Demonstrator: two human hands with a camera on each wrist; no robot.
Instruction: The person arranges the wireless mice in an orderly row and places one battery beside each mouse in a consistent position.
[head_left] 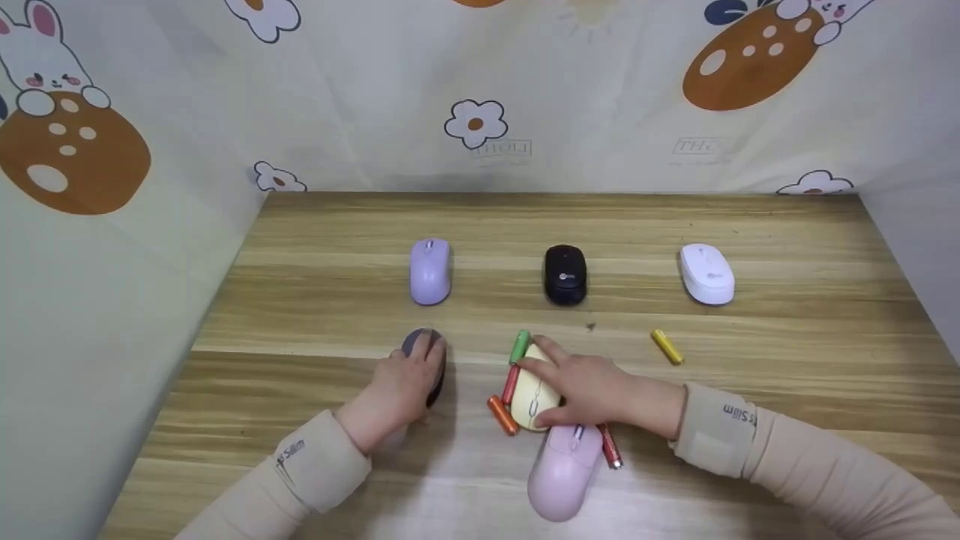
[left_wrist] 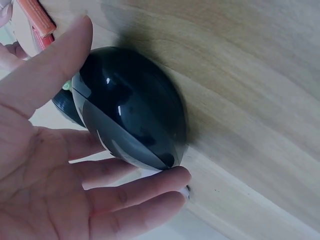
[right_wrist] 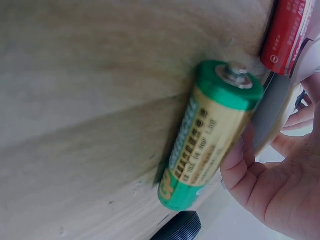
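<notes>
My left hand (head_left: 401, 386) lies over a dark mouse (head_left: 414, 343). In the left wrist view, its thumb and fingers hold the sides of this glossy black mouse (left_wrist: 135, 105). My right hand (head_left: 589, 386) grips a pale yellow mouse (head_left: 534, 394), thumb at the near end and fingers at the far end. Left of that mouse lie a green battery (head_left: 520, 346), a red battery (head_left: 511, 385) and an orange battery (head_left: 502, 415). A green-and-gold battery (right_wrist: 212, 135) beside my right hand shows only in the right wrist view.
A pink mouse (head_left: 562, 480) and another red battery (head_left: 611, 448) lie nearer me. A yellow battery (head_left: 667, 347) is to the right. Along the back stand a lilac mouse (head_left: 430, 274), a black mouse (head_left: 565, 276) and a white mouse (head_left: 707, 275). Patterned cloth (head_left: 375, 90) hangs behind the table.
</notes>
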